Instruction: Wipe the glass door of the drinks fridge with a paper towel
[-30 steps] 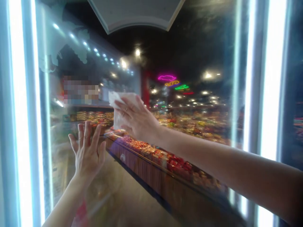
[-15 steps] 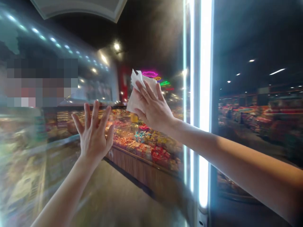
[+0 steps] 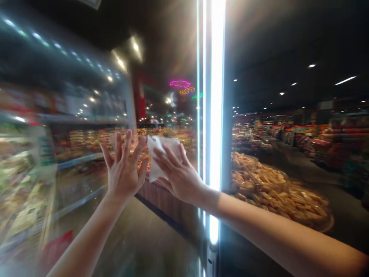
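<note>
My right hand (image 3: 182,177) presses a thin white wipe (image 3: 157,169) flat against a see-through glass pane (image 3: 164,234). The wipe lies under its fingers and juts out on the left and above them. To its left, my left hand (image 3: 124,173) has its fingers spread and holds nothing. The palm faces the glass and seems to rest on it, though I cannot tell for sure. A bright upright light strip (image 3: 217,96) runs along the pane's right side, behind my right forearm.
Through the glass show a wooden display counter (image 3: 173,204) with packaged goods and colored neon signs (image 3: 186,91). At right stands a round heap of wrapped goods (image 3: 276,192) beside a dark aisle (image 3: 305,165). Blurred shelves (image 3: 25,181) fill the left.
My right hand and the wipe have moved down and slightly left, closer to my left hand. The view has swung right, so the light strip sits further left.
</note>
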Motion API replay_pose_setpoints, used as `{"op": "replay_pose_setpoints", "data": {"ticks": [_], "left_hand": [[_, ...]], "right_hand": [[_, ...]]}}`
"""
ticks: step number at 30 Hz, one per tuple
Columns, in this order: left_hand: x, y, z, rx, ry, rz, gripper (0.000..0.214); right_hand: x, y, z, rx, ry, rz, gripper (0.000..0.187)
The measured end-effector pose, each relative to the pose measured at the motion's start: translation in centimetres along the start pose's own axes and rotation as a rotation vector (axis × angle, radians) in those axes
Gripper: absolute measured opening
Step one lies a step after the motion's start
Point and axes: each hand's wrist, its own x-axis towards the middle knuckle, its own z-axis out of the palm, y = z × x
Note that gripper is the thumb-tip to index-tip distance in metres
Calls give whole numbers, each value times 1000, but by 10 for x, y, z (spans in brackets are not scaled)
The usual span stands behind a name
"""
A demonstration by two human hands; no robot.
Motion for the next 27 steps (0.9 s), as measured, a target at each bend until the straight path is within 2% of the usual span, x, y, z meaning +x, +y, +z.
{"op": "replay_pose_setpoints", "data": {"ticks": [2,3,7,9,12,14,16,18,22,23,27], "left_hand": [[-18,0,-1,18,-26,-17,74],[-27,0,-2,28,-38,-27,74],[-62,4,-2,44,-82,-79,79],[-79,7,-1,46,-104,-97,82],[-104,11,2,66,-130,-111,82],[-120,13,3,77,-134,-119,82],[-133,12,4,83,-134,-126,83],[-144,11,4,82,-127,-135,83],[-157,3,0,79,-126,-149,80],[-159,0,-1,89,-131,-152,80],[-167,-14,-6,127,-129,-182,82]], "right_hand": [[-13,-10,4,28,-39,-56,77],[-15,-11,4,30,-20,-19,75],[-20,-17,11,24,130,296,74],[-30,-35,23,40,117,269,74],[-52,-64,43,77,52,97,69],[-63,-76,51,82,73,142,66],[-69,-85,56,65,125,298,65],[-76,-97,62,54,133,370,61],[-85,-122,72,97,66,145,42],[-83,-123,72,97,59,137,41],[-65,-118,67,32,88,368,48]]}}
